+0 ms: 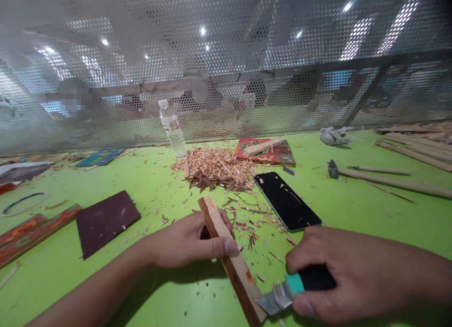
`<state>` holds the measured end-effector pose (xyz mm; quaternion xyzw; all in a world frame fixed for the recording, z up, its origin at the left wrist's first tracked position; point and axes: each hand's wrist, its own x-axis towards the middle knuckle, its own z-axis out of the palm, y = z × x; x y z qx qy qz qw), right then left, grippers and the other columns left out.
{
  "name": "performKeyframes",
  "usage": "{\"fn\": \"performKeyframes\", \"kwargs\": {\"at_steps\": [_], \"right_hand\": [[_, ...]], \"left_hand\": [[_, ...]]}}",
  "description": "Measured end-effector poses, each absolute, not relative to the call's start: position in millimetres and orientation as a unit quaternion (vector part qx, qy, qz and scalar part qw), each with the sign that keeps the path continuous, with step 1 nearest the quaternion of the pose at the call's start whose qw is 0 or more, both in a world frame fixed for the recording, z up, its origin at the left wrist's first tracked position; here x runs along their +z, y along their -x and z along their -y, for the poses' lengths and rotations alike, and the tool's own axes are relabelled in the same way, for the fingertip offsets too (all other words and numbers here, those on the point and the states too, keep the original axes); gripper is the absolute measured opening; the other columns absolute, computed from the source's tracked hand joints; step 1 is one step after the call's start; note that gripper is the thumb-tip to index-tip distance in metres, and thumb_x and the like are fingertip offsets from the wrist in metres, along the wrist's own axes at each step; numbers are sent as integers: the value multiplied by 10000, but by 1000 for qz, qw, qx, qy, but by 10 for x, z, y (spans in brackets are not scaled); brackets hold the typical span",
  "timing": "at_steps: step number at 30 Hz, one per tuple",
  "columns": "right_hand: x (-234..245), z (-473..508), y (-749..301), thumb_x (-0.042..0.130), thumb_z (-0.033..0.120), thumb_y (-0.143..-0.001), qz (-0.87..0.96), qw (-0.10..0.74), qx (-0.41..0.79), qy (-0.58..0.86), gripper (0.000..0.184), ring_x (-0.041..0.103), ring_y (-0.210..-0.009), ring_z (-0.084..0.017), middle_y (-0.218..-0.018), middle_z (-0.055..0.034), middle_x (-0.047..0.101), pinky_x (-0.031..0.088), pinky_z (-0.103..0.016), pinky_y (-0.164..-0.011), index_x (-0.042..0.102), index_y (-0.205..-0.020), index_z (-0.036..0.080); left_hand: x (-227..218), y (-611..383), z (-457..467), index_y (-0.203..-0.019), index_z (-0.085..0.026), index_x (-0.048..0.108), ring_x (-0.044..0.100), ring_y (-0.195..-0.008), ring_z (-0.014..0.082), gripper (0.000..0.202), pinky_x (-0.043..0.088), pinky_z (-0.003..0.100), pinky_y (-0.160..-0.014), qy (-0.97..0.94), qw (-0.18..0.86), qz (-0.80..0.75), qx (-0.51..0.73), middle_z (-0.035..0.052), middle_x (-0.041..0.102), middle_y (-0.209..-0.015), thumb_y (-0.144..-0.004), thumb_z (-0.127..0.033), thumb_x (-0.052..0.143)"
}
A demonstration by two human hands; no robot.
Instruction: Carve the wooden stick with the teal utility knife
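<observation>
My left hand [197, 240] is closed round a narrow strip of wood [243, 277], its thumb pressed on the top face. The strip slants from the middle of the view down to the bottom edge; its upper face is pale and its side is dark brown. In my right hand [339, 266] is a utility knife [314, 277] with a black and teal handle. The knife's blade lies against the strip's near end, at its right edge. A black smartphone [287, 200] with shavings on its screen lies just beyond my right hand.
A heap of wood shavings [219, 167] sits ahead, beside a water bottle [172, 129] and a painted board [247, 148]. Brown sandpaper [106, 221] and painted wood pieces [31, 233] lie left. At right are a hammer [388, 177], crumpled paper [334, 135] and wood strips [420, 150]. A perforated screen [226, 91] stands behind.
</observation>
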<state>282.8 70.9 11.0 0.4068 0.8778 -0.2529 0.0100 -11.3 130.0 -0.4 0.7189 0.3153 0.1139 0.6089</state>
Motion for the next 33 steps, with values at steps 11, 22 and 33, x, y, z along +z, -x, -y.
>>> {"fn": "performKeyframes", "kwargs": {"at_steps": [11,22,33], "right_hand": [[62,-716,-2815,577,632,-947,-871,5,-275,-407,467,544,-651,-183,-689,-38,603,306,-282,-569,673,-757,216],[-16,-793,-2869,528,472,-1058,-861,-243,-253,-368,290,514,-567,-122,-695,29,584,384,-233,-538,629,-957,220],[-38,-762,-2840,489,334,-1049,-861,-214,-169,-430,274,657,-630,-160,-819,6,715,474,-270,-592,555,-1297,239]], "left_hand": [[-110,55,-1203,-935,-199,542,453,-736,139,332,389,267,-657,-639,700,-280,155,-14,505,-825,-900,-454,752],[-175,-138,-952,-1133,-212,519,761,-759,215,375,592,396,-811,-440,865,-183,158,61,736,-861,-904,-323,795],[-363,-189,-850,-1065,-194,590,818,-744,270,160,638,389,-734,-371,890,-164,208,129,813,-859,-979,-328,614]]}}
